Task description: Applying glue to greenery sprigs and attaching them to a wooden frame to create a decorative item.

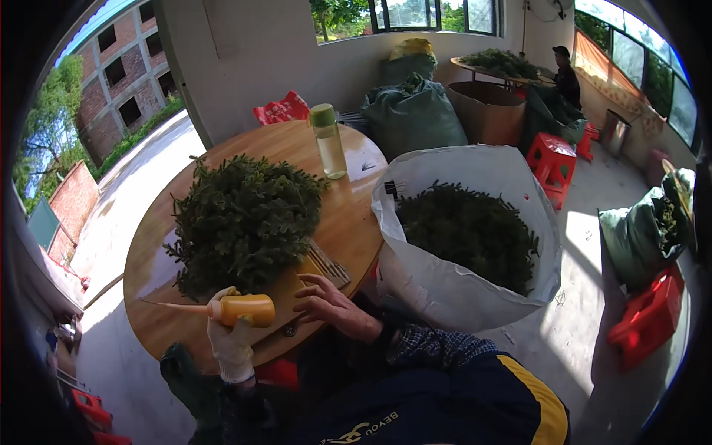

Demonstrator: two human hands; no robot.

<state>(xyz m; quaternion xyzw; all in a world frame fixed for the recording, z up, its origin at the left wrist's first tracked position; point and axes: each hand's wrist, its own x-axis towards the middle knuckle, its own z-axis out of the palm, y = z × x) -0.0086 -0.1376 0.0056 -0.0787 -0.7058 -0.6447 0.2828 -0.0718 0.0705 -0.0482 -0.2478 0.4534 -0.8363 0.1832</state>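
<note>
My left hand, in a whitish glove, is wrapped round an orange squeeze bottle. The bottle lies nearly level, its long thin nozzle pointing left. To the right of it, my bare right hand hovers by the near table edge, fingers stretched and apart, with nothing visible in them. Just beyond that hand lies a bundle of thin sticks. A big heap of green fir-like sprigs covers much of the round wooden table in front of me.
A clear bottle with a green lid stands behind the heap. On my right, an open white sack holds more sprigs. Farther back are green sacks, a cardboard box, a red stool and a seated person.
</note>
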